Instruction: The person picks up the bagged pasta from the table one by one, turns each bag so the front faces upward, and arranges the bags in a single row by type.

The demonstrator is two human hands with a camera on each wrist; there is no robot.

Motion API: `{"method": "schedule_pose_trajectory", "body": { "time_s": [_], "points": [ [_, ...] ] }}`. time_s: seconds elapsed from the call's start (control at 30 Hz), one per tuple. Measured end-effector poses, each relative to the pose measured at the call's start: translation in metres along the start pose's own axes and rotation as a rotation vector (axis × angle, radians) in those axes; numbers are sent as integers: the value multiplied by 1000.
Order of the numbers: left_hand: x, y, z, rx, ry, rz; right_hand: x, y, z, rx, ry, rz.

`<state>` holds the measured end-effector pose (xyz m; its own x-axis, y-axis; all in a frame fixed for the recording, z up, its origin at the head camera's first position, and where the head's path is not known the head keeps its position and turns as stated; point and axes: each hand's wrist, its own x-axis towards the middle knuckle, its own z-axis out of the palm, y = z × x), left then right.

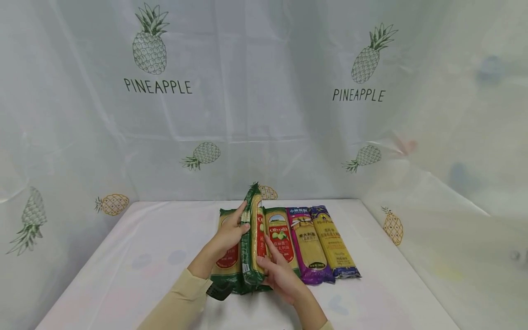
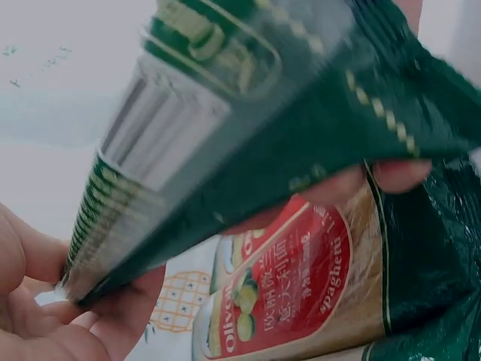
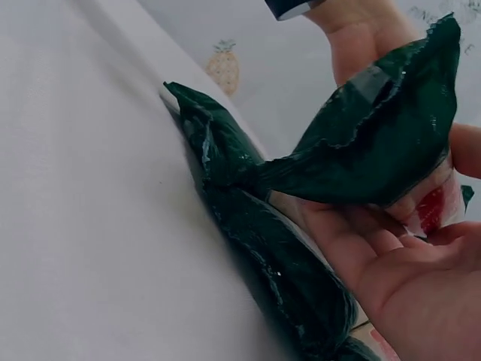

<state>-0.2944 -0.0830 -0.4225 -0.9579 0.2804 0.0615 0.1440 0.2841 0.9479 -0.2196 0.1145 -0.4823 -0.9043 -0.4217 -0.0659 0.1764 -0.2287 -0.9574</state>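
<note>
Both hands hold a green-and-gold spaghetti packet, tilted on its side above other packets. Toward its far end, my left hand grips its left side; in the left wrist view that hand's fingers pinch the narrow end. My right hand holds the nearer part from the right, and in the right wrist view its fingers curl under the green wrapper end. Two matching red-labelled spaghetti packets lie flat, one to the left and one to the right of the held one.
Right of these lie a purple pasta packet and a blue-and-yellow spaghetti packet, side by side. All rest on a white-covered table. A pineapple-print curtain hangs behind and along both sides.
</note>
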Motion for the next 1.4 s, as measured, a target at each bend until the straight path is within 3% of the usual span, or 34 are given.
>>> {"method": "schedule_pose_trajectory", "body": {
  "time_s": [0.2, 0.37, 0.57, 0.8, 1.07, 1.4],
  "points": [
    [0, 0, -1, 20, -22, -23, 2, 5, 1, -21, 39, -47],
    [0, 2, -1, 160, -11, 5, 3, 7, 2, -46, 72, -99],
    [0, 5, 1, 374, 42, 83, 1, 6, 7, -141, 152, -149],
    [0, 9, 4, 454, 71, 144, 0, 5, 13, -259, 220, -184],
    [-2, 3, 5, 388, 82, 190, 0, 5, 15, -332, 226, -196],
    [0, 0, 4, 178, 78, 70, 2, 0, 17, -421, 266, -143]
  ]
}}
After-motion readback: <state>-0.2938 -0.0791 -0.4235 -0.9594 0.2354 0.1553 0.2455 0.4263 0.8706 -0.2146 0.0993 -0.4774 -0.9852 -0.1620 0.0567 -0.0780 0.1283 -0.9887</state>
